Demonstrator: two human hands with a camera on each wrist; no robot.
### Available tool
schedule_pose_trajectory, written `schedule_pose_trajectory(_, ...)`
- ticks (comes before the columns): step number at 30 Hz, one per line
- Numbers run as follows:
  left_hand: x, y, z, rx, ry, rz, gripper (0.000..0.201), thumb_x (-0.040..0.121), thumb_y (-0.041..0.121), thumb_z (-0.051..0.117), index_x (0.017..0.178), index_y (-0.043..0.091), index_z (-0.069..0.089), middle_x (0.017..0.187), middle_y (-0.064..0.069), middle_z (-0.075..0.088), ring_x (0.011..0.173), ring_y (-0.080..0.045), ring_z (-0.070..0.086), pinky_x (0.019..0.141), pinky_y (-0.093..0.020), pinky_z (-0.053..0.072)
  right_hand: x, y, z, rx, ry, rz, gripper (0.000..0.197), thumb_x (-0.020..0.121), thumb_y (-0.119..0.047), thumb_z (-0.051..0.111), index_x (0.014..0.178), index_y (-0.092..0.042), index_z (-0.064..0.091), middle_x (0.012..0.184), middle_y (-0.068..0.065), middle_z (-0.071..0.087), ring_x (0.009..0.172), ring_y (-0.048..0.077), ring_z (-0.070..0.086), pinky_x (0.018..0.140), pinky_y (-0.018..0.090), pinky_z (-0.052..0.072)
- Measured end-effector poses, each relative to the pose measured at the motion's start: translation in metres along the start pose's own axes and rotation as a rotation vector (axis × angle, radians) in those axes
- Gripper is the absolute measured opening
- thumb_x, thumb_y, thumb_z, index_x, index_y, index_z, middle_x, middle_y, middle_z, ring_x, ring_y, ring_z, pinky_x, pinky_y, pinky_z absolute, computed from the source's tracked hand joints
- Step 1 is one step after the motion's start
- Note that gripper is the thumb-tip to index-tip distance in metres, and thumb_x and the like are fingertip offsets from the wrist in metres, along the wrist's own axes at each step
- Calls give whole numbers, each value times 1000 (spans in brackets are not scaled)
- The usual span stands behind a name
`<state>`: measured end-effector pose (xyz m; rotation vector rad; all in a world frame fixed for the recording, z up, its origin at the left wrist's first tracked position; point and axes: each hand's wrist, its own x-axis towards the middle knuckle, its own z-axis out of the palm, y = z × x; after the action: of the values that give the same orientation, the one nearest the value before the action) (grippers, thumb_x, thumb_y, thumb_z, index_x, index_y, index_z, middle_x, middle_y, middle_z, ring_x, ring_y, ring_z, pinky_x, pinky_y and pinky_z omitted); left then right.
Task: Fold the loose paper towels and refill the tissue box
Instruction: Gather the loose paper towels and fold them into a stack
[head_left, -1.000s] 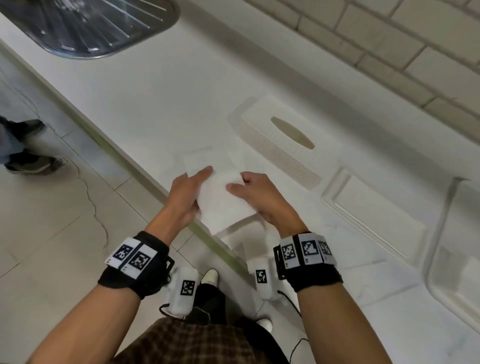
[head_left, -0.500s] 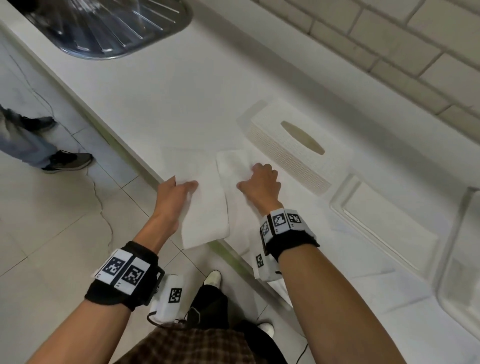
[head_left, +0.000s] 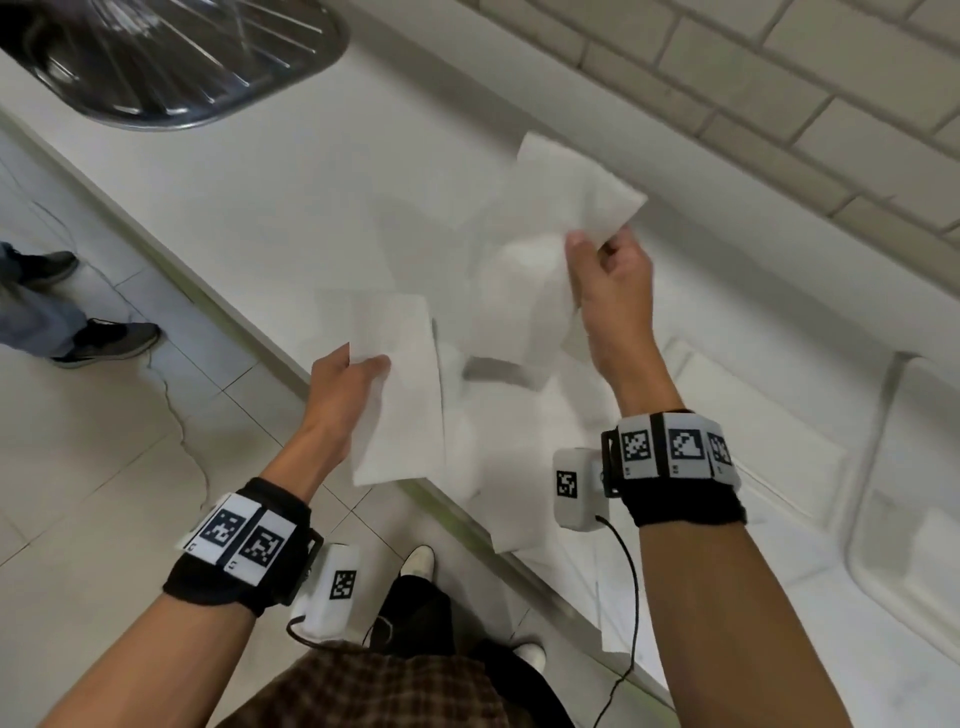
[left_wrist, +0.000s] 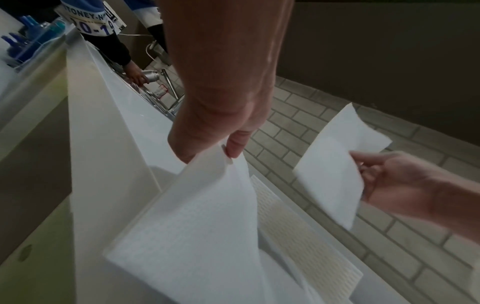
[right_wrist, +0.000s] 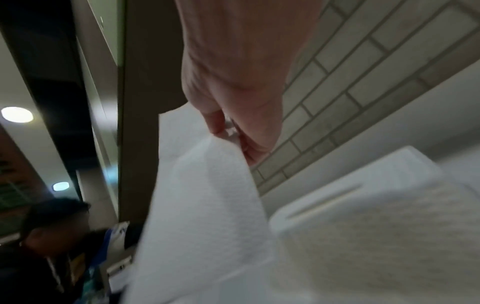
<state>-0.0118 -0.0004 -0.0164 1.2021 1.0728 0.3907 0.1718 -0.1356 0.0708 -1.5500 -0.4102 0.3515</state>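
Observation:
My left hand (head_left: 366, 364) pinches the top edge of a folded white paper towel (head_left: 400, 405) over the counter's front edge; the left wrist view shows the left hand (left_wrist: 226, 152) with the towel (left_wrist: 197, 226) hanging below it. My right hand (head_left: 592, 244) is raised and pinches a second, loosely creased towel (head_left: 540, 260) by its upper edge, as the right wrist view shows at the right hand (right_wrist: 228, 133) and the towel (right_wrist: 202, 205). The white ribbed tissue box (right_wrist: 376, 226) with its top slot stands below this towel. In the head view the towel hides it.
More loose white towels (head_left: 519, 493) lie on the white counter (head_left: 311, 182) near its front edge. A shallow white tray (head_left: 779, 441) and a second one (head_left: 914, 519) lie at the right. A steel sink drainboard (head_left: 182, 62) is at the back left. Another person's shoes (head_left: 104, 338) are on the floor.
My right hand has lifted a towel off the counter, up and toward the brick wall, covering the box in the head view. The left hand keeps its folded towel.

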Motion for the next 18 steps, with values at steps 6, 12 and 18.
schedule_pose_trajectory(6, 1, 12, 14, -68, -57, 5, 14, 90, 22, 61, 102, 18, 67, 100, 1, 74, 90, -19, 70, 78, -32, 54, -5, -12, -3, 9, -178, 65, 10, 95, -11, 56, 96, -16, 64, 84, 0, 72, 73, 10, 66, 67, 25, 52)
schedule_pose_trajectory(12, -9, 22, 32, -217, -320, -54, 57, 90, 59, 49, 131, 21, 58, 126, -3, 67, 116, -22, 64, 97, -40, 51, -28, 44, 21, -429, -272, 196, 19, 94, -19, 53, 103, -7, 65, 97, 13, 70, 86, 27, 68, 77, 41, 56)
schedule_pose_trajectory(18, -10, 15, 37, 77, -105, 83, 26, 92, 9, 55, 117, 10, 61, 105, -5, 71, 90, -23, 68, 69, -29, 53, -37, 71, 15, -499, -348, 231, 22, 92, -16, 59, 114, -17, 63, 102, -1, 63, 90, 13, 60, 81, 28, 47)
